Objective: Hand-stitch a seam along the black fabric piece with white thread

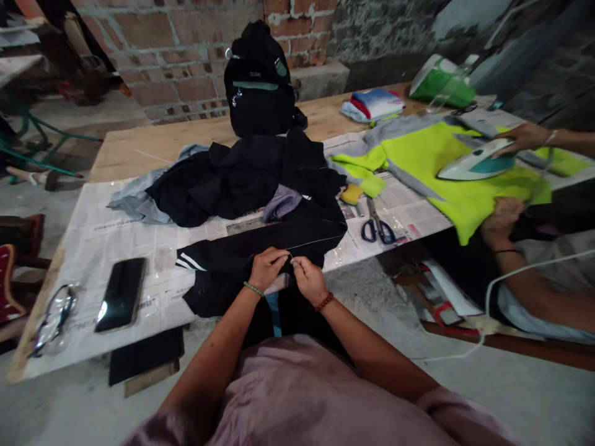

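Observation:
My left hand [268,267] and my right hand [308,280] are close together at the table's near edge, fingertips pinched. Between them runs a short, thin pale thread [291,255]; whether a needle is there is too small to make out. Just under and beyond my hands lies a black garment [223,248], one part with white stripes stretching left and a thin white line along it. More dark cloth [232,179] is heaped behind it, over a light grey-blue garment [134,201]. Blue-handled scissors [377,229] lie to the right, beside a small yellow piece [352,194].
Newspaper covers much of the wooden table [123,145]. A phone [121,291] and glasses [56,316] lie left; a black backpack [255,87] stands behind. At right another person's hand [525,137] holds an iron [478,162] on a yellow-green garment [423,155]. A white cord [488,297] hangs nearby.

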The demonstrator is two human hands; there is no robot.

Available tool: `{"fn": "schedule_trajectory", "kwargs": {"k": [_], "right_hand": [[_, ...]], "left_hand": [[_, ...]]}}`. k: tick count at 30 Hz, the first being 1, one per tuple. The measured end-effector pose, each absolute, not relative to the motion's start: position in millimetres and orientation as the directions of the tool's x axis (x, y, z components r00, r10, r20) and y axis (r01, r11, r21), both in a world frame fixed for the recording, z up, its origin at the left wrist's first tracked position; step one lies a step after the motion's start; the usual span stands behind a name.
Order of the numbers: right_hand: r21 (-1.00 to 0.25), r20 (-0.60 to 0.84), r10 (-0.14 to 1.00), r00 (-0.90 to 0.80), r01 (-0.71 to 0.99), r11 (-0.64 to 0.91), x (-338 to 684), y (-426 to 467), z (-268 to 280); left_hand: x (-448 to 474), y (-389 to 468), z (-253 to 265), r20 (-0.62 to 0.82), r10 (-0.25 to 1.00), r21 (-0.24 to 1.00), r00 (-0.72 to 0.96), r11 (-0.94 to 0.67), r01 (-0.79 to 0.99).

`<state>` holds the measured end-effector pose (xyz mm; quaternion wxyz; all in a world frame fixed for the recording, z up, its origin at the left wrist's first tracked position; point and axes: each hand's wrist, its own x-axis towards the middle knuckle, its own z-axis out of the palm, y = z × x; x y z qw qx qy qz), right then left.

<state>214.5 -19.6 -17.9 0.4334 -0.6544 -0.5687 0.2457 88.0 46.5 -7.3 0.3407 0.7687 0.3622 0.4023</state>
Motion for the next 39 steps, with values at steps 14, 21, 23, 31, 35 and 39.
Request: {"fn": "schedule_trajectory", "kwargs": {"k": [14, 21, 23, 31, 35, 39], "right_hand": [[-0.804, 0.182, 0.946, 0.267, 0.594, -0.013, 212.4, -19.9, -20.8], [-0.786, 0.203, 0.945, 0.256, 0.619, 0.001, 211.7, -19.8, -21.4], [-0.785, 0.204, 0.944, 0.260, 0.619, -0.001, 211.8, -18.8, -21.8], [-0.851, 0.173, 0.946, 0.274, 0.526, 0.003, 211.7, -18.4, -17.0], [-0.865, 0.156, 0.955, 0.252, 0.502, 0.008, 213.7, -20.4, -16.7], [-0.843, 0.130, 0.955, 0.266, 0.536, -0.034, 216.8, -24.5, -12.6]], "left_hand": [[86.4, 49.3, -9.8, 0.310, 0.831, 0.859, 0.461, -0.453, 0.240], [84.0, 50.4, -10.4, 0.278, 0.789, 0.862, 0.548, -0.456, 0.219], [83.7, 49.3, -10.0, 0.287, 0.775, 0.851, 0.563, -0.476, 0.221], [86.0, 47.8, -9.8, 0.328, 0.813, 0.820, 0.481, -0.498, 0.283], [87.6, 48.6, -13.9, 0.348, 0.816, 0.812, 0.462, -0.509, 0.286], [87.9, 48.6, -14.6, 0.347, 0.831, 0.815, 0.436, -0.497, 0.298]]}}
